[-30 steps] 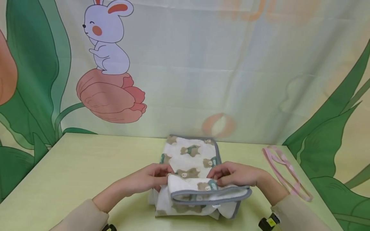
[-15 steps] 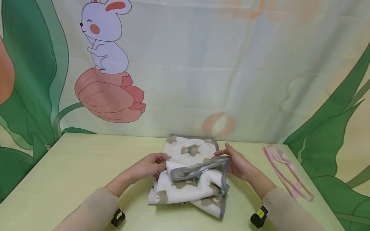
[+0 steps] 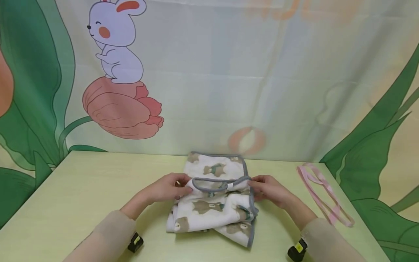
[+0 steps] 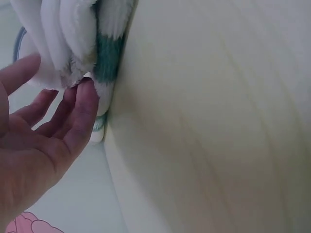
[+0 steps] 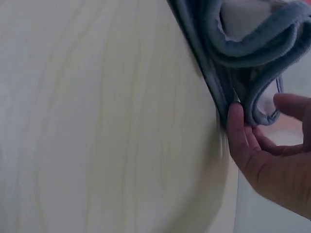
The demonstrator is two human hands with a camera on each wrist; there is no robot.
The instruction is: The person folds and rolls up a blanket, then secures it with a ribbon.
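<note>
A fluffy white blanket (image 3: 203, 218) with brown bears and grey-blue edging lies on the table, its near part folded up in loose layers over the flat far part. At the left end of the fold, my left hand (image 3: 168, 187) pinches the cloth, thumb in front and fingers behind. My right hand (image 3: 270, 189) holds the right end at the bound edge. Stacked plush layers (image 4: 73, 39) sit between thumb and fingers in the left wrist view. The right wrist view has the fingertips (image 5: 236, 114) against the rolled grey-blue edging (image 5: 257, 53).
A pink ribbon (image 3: 309, 178) lies looped on the table's right side. Behind the pale yellow table (image 3: 98, 182) hangs a printed backdrop (image 3: 209, 72) with a rabbit, tulips and leaves. Each sleeve has a small black device (image 3: 135, 242) at the wrist.
The blanket's near fold has moved away from me and lies further back. My right hand opened beside the right edge half a second ago and now grips it. The left hand moved slightly back.
</note>
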